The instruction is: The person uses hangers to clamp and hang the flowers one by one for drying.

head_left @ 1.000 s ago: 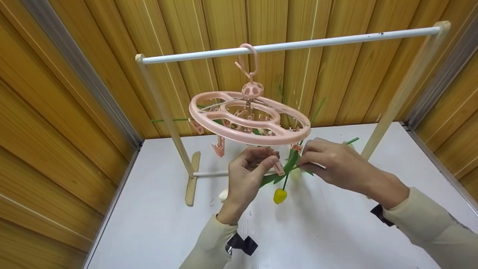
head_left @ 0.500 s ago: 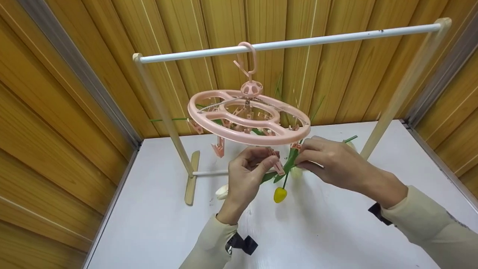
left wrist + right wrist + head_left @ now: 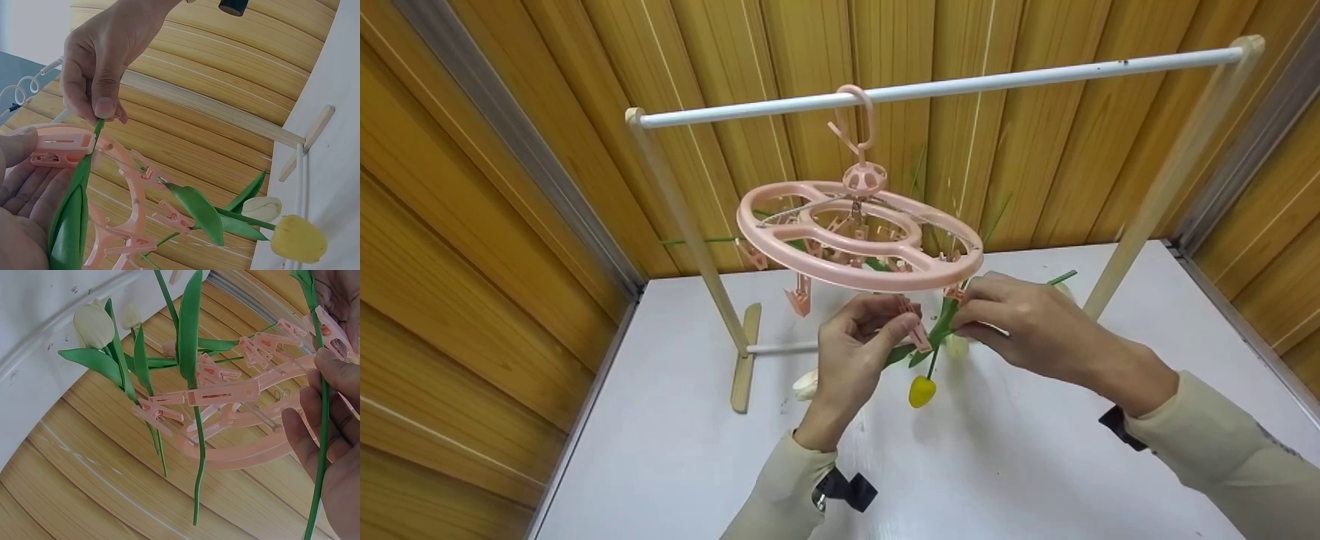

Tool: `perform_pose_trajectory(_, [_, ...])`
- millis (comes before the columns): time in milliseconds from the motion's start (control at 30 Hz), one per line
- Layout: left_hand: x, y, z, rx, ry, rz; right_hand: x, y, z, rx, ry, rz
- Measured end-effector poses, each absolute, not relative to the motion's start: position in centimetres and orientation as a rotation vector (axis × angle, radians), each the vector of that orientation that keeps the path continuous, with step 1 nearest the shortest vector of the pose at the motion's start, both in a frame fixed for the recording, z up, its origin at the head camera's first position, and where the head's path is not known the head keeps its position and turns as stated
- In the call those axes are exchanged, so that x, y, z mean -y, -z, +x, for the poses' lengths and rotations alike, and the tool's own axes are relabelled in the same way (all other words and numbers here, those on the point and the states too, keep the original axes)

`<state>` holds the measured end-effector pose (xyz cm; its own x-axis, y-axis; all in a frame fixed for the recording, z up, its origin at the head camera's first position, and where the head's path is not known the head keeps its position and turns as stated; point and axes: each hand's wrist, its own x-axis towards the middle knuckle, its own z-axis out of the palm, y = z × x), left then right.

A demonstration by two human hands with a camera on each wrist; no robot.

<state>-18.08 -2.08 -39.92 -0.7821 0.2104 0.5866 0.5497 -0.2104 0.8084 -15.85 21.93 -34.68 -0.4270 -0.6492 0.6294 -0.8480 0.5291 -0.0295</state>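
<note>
In the head view my left hand (image 3: 851, 352) pinches a pink clothes peg (image 3: 913, 330) below the front rim of a pink round hanger (image 3: 847, 277). My right hand (image 3: 1027, 322), just right of it, pinches the green stem (image 3: 323, 433) of an artificial flower. In the left wrist view the peg's end meets that stem, and green leaves (image 3: 70, 225) hang beside my left palm; whether the peg grips it I cannot tell. A white tulip head (image 3: 805, 385) shows behind my left wrist. A yellow tulip (image 3: 922, 391) hangs head down between the hands.
The hanger hooks over a white rod (image 3: 1035, 79) on wooden posts (image 3: 1170, 187). Other pegs hold stems, among them a white tulip (image 3: 93, 326) in the right wrist view. A white table (image 3: 675, 450) lies below, with wood-patterned panels (image 3: 795, 60) behind.
My right hand has shifted slightly left, and the white tulip head now shows more beside my left wrist. The left hand keeps its place on the peg. Little moves in the last half second.
</note>
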Motion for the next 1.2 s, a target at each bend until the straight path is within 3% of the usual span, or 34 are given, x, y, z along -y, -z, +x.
perform_pose_trajectory(1200, [2.14,39.72,-18.47,1.798,2.045,-0.843,-22.51,34.46,-16.10,2.087,-0.576,1.207])
